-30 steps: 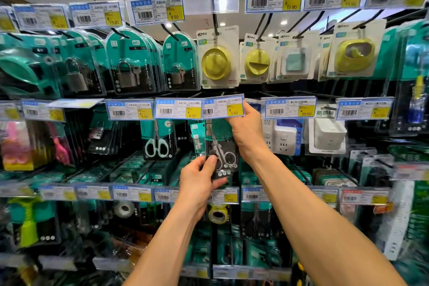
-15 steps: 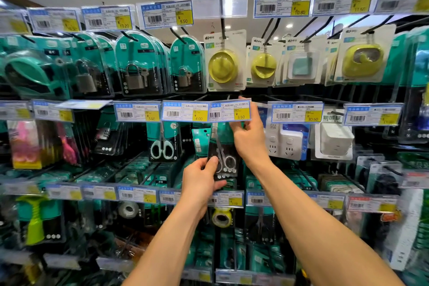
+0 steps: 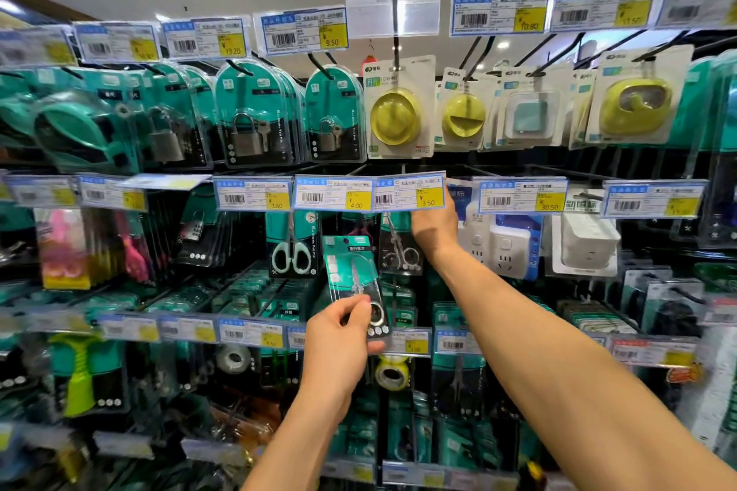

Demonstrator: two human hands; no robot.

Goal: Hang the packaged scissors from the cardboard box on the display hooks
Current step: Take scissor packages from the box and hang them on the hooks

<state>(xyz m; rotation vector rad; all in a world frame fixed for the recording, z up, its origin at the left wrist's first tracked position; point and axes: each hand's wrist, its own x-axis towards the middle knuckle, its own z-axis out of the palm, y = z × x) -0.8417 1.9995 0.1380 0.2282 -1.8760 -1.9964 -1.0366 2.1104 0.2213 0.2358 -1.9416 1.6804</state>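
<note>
I see left grip (image 3: 339, 335) pinching teal clear-plastic scissors pack (image 3: 353, 275); right grip (image 3: 434, 227) behind yellow-and-blue 3.50 price label (image 3: 410, 193), closure untellable.

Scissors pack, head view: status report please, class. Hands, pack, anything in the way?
Left hand pinches scissors pack at its bottom end. Right hand at 3.50 price tag, fingers hidden. Pack tilted, not yet hooked. Tag above, likely in the way.

packaged scissors (image 3: 353, 283): teal card top, black lower part, silver blades. price tags (image 3: 333, 193): white, blue header band, yellow price patch, black barcode. padlock packs (image 3: 255, 112): teal over black, grey locks. hat-shaped items (image 3: 395, 118): yellow on white cards. hung scissors (image 3: 291, 255): pale mint handles, teal-and-black card. sockets (image 3: 504, 251): white. blurred lower-left item (image 3: 77, 383): apparently lime green.
</note>
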